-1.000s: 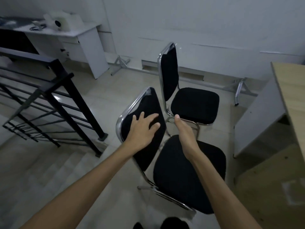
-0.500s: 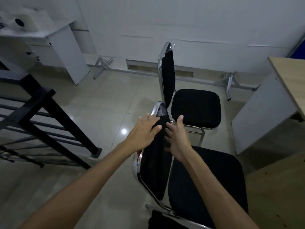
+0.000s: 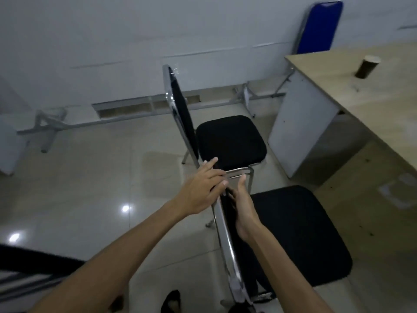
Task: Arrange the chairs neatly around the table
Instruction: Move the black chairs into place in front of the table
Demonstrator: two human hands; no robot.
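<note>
The near black chair (image 3: 297, 236) stands just in front of me, its chrome-framed backrest seen edge-on. My left hand (image 3: 203, 188) lies over the top of that backrest from the outer side. My right hand (image 3: 243, 206) presses the padded inner face, so the backrest is held between both hands. A second black chair (image 3: 230, 141) stands just beyond, its seat facing right toward the wooden table (image 3: 361, 91). A blue chair (image 3: 320, 28) stands behind the table's far end against the wall.
A dark cup (image 3: 366, 66) stands on the table; its white side panel (image 3: 300, 132) faces the chairs. Folded metal table legs (image 3: 45, 125) lie along the wall. A black railing (image 3: 27, 267) crosses the lower left. Tiled floor is open at the left.
Both hands have come onto the top of the near chair's backrest. The chair now sits edge-on and closer to me. The view swung right, bringing the table, cup and blue chair in.
</note>
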